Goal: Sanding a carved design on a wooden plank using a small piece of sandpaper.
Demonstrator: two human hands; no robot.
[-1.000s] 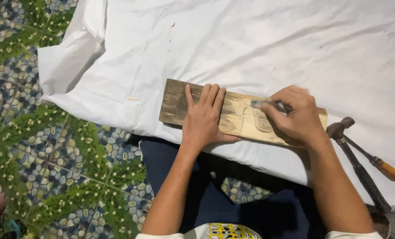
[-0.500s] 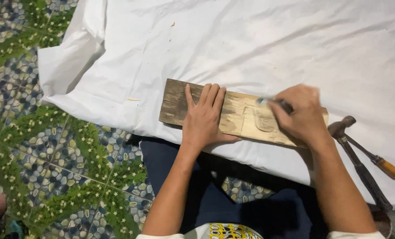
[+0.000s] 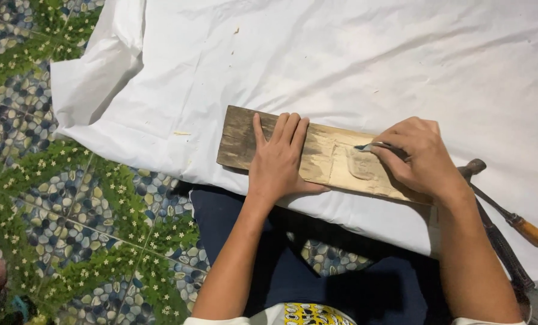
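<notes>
A long, weathered rectangular wooden plank (image 3: pixel 323 156) lies on a crumpled white cloth (image 3: pixel 341 60), its long axis running from the person's left to right and dipping slightly toward the right end. Its left part is dark and grey; the middle and right are paler, with a shallow rounded shape cut into the surface. The left hand (image 3: pixel 276 159) lies flat and open on the plank's middle-left, fingers spread away from the body, pressing down without gripping anything. The right hand (image 3: pixel 418 157) is curled tight around a slim metal carving tool (image 3: pixel 371 146), whose tip points leftward along the plank's length and touches the edge of the carved shape. So the carving lies between the two hands, just left of the right hand, which is the nearer one. Past the plank's right end, partly hidden by the right forearm, a dark-handled hammer (image 3: pixel 491 235) and an orange-handled tool (image 3: pixel 522 225) rest on the cloth. A leaf-and-pebble patterned floor (image 3: pixel 70 210) shows at left.
</notes>
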